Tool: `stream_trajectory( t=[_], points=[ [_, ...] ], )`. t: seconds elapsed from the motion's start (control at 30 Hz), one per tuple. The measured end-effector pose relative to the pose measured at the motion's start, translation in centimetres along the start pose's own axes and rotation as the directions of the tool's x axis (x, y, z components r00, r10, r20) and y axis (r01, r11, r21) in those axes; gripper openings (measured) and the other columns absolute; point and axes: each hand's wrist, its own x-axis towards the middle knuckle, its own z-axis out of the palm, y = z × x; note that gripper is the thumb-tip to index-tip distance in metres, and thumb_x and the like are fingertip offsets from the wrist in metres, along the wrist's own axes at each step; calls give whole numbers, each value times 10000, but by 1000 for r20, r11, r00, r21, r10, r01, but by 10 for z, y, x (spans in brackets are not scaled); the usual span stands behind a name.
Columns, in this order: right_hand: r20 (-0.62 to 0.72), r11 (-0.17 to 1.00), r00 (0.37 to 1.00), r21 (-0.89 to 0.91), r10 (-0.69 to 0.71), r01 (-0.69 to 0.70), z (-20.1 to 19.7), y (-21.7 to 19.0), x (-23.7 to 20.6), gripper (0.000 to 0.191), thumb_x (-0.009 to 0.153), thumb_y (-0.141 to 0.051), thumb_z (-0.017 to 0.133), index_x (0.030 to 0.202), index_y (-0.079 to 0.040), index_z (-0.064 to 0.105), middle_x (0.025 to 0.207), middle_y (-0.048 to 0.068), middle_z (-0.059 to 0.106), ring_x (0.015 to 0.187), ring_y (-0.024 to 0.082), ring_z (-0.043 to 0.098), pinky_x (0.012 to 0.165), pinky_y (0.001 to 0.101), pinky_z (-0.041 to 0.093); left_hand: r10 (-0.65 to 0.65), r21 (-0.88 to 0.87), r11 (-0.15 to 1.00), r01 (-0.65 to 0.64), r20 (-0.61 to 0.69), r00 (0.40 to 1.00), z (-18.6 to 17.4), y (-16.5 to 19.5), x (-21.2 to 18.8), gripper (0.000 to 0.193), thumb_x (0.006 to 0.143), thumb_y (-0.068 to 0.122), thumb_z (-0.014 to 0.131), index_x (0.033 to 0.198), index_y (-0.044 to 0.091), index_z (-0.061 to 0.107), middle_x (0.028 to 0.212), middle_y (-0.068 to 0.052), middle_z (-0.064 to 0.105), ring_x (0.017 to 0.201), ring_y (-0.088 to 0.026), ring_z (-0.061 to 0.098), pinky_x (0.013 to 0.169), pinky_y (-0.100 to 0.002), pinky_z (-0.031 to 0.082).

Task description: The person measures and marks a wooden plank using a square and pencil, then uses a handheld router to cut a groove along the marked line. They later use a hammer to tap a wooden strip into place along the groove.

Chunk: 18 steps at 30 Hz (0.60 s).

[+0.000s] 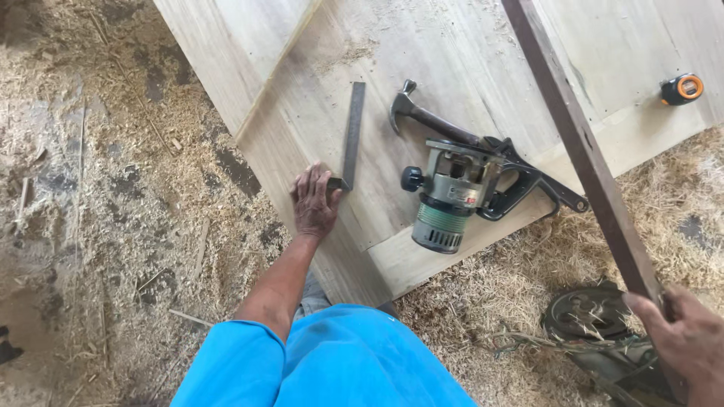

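Head view: hands on a square and a strip over a wooden panel.
Left hand [314, 202] presses spread fingers on the metal square [351, 137]; right hand [686, 338] grips the long dark strip [584, 154], right of the router [452, 194] and hammer [426, 117].

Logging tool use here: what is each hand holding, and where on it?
The left hand presses the try square at its corner. The right hand grips the long dark wooden strip at its near end.

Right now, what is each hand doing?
Left hand: open, pressing the grey metal try square.
Right hand: closed on the long dark wooden strip.
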Motion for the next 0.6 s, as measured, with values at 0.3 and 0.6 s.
stream_trajectory(
  t=[0.3, 0.6],
  points=[
    [-411, 981, 902, -184, -133, 61, 64, -59, -173, 466, 907, -433, 815, 1136, -39, 719, 793, 131, 702, 647, 254, 655, 601, 408, 556, -17, -256, 967, -13, -114, 993, -17, -41, 9, 536, 1100, 519, 448, 1412, 92, 535, 1537, -138, 510, 1416, -262, 462, 1206, -462, 284],
    [-545, 954, 833, -287, -91, -83, 86, -68, -259, 514, 868, -428, 857, 1222, -84, 715, 948, 105, 750, 828, 246, 727, 800, 360, 585, 84, -357, 932, -68, 30, 996, -28, -32, 66, 487, 1089, 469, 550, 1307, 41, 630, 1557, -249, 458, 1358, -363, 465, 1133, -518, 350]
  ],
)
